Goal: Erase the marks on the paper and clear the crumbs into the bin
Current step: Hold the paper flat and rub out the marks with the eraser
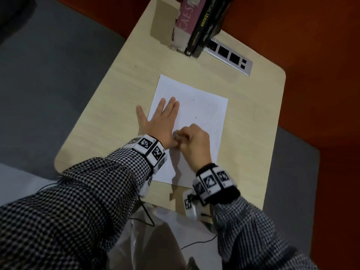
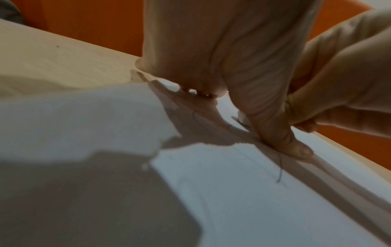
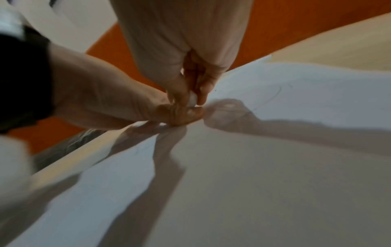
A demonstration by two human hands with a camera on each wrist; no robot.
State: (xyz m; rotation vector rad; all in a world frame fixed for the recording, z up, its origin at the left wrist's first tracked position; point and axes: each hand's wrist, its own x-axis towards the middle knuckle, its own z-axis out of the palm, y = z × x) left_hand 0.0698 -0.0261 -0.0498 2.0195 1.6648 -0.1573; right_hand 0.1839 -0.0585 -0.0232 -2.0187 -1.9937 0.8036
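A white sheet of paper (image 1: 200, 114) lies on the light wooden table (image 1: 97, 123). My left hand (image 1: 161, 117) rests flat on the sheet's left side with fingers straight and spread, and its thumb (image 2: 292, 147) presses down on the paper (image 2: 253, 200). Just right of that thumb, my right hand (image 1: 192, 141) pinches a small white eraser (image 3: 192, 98) between thumb and fingers, its tip on the paper (image 3: 296, 83). Thin pencil lines (image 2: 279, 167) show beside the left thumb. Two dark specks (image 1: 196, 117) lie further up the sheet.
Books (image 1: 194, 22) stand at the table's far edge beside a grey socket strip (image 1: 228, 53). A white plastic bag (image 1: 155, 230) hangs below the near edge of the table, between my arms. Grey upholstery lies to the left, orange surface to the right.
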